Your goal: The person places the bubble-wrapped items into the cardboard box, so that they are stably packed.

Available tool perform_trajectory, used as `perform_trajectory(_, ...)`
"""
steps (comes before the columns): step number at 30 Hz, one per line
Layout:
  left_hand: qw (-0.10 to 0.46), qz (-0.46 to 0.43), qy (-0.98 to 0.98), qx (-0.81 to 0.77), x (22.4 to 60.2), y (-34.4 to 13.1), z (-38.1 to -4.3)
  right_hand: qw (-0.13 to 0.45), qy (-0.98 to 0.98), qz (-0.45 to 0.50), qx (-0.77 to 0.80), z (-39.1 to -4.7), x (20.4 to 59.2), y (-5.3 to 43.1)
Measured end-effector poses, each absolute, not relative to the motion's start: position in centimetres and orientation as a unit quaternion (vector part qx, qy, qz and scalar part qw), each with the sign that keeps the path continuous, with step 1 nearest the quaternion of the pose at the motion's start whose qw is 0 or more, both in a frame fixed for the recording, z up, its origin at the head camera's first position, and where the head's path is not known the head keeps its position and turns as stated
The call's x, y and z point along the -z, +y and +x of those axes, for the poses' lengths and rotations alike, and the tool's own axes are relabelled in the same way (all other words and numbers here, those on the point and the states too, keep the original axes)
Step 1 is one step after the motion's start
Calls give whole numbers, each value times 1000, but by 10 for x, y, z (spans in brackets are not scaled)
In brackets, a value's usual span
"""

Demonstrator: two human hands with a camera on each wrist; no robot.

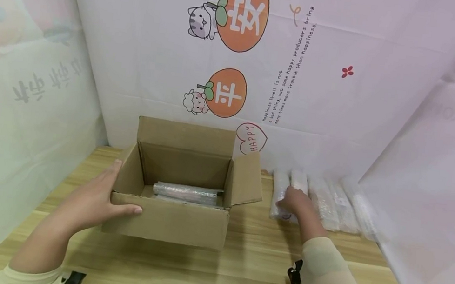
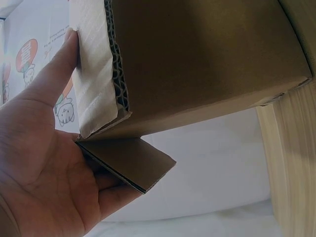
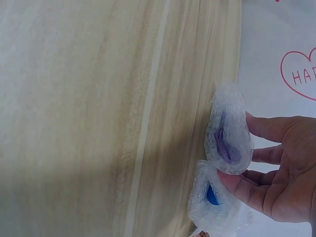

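An open cardboard box (image 1: pixel 168 219) stands on the table at centre-left, with a bubble-wrapped bundle (image 1: pixel 185 193) lying inside. My left hand (image 1: pixel 92 199) holds the box at its near left corner, thumb along the front panel. Close up in the left wrist view, fingers of that hand (image 2: pixel 54 153) reach behind a small cardboard flap (image 2: pixel 133 160). Over at the right, my right hand (image 1: pixel 298 201) grips the leftmost bubble-wrapped roll (image 1: pixel 280 185) in a row. Purple shows at the end of this roll (image 3: pixel 228 133), between thumb and fingers in the right wrist view.
Beside the gripped roll lies another wrapped roll (image 3: pixel 212 197) with blue at its end. Several more wrapped rolls (image 1: pixel 340 204) continue the row rightward. A box flap (image 1: pixel 247 179) sticks out toward them. White printed sheets (image 1: pixel 320 101) wall the wooden table (image 1: pixel 179 272) at back and sides.
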State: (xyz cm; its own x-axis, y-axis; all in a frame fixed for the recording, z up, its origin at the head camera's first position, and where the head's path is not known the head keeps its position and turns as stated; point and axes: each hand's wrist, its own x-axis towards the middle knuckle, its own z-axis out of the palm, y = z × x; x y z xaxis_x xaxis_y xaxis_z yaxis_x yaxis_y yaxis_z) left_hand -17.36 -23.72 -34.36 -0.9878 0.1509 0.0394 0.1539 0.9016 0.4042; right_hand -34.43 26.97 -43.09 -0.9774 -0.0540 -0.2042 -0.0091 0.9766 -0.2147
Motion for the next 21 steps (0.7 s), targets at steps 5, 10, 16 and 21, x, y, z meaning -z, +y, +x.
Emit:
perform_trajectory(5,0,-76,-976,205,344,-238,-174,100,987,-13,122,-345,428,271)
perform_trajectory(10,0,-75,-975,207,344,-238,-176,84,984,-21,154,-346,426,275)
perform_trajectory(16,1,-77,-975,208,344,-238,-176,69,981,-50,174,-345,422,280)
perform_trajectory(21,1,-77,-975,207,343,-238,-176,70,975,-67,199,-342,406,281)
